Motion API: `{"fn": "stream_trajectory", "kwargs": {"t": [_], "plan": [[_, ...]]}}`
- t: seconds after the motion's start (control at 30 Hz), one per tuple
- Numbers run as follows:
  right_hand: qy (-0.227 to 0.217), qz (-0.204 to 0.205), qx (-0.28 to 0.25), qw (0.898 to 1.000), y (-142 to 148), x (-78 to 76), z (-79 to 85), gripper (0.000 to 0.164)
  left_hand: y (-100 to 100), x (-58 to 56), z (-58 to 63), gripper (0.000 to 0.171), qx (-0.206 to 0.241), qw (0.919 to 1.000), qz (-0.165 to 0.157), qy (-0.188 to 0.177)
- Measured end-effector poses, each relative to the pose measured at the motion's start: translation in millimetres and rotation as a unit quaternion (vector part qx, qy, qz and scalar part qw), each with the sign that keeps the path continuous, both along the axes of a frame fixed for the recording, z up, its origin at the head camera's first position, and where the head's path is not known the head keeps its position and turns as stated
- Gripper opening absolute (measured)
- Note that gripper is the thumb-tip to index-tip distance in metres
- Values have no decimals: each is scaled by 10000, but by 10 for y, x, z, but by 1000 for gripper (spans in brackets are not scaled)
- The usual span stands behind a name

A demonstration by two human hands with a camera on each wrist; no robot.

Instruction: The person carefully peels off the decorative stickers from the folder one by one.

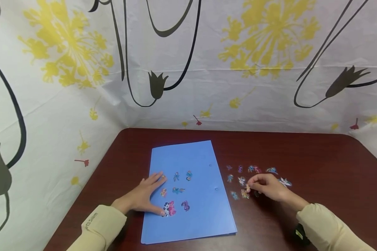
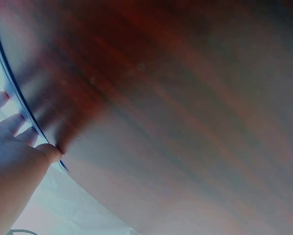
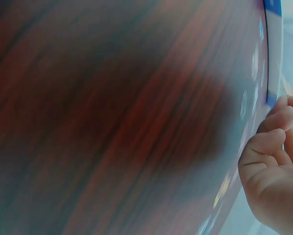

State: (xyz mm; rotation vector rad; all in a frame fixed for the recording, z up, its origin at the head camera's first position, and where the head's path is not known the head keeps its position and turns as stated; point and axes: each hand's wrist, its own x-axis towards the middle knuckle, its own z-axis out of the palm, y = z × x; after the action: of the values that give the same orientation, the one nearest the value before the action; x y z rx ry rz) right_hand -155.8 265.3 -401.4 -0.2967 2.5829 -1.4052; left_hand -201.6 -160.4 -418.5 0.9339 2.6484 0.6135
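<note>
Your left hand (image 1: 142, 196) lies spread on the blue folder (image 1: 191, 228) at its left edge, likely steadying it. Your right hand (image 1: 269, 187) pinches a sticker (image 1: 248, 188) beyond the folder's right edge, over the desk (image 1: 295, 150), where loose stickers (image 1: 271, 170) seem spaced for easy picking.

The folder (image 1: 202, 204) is plain blue, the wood-grained table (image 1: 320, 160) reddish-brown.

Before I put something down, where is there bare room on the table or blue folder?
The table looks bare right of the loose stickers, and behind the blue folder up to the flowery cloth. The folder's bottom strip, below the purple sticker, is free. It's crowded around the right hand, among those stickers, and beside the left hand on the folder.
</note>
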Motion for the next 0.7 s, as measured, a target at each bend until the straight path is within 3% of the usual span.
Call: {"fn": "stream_trajectory", "kwargs": {"t": [0.3,0.57,0.7], "plan": [[270,-19,618,9977,356,104,-23,13,-13,-5,-3,104,45,10000,4,-8],[204,108,509,9984,490,156,-50,10,-14,-4,-26,103,39,10000,47,-13],[603,62,860,9944,469,177,-59,9,-6,-7,-32,104,35,10000,47,-19]]}}
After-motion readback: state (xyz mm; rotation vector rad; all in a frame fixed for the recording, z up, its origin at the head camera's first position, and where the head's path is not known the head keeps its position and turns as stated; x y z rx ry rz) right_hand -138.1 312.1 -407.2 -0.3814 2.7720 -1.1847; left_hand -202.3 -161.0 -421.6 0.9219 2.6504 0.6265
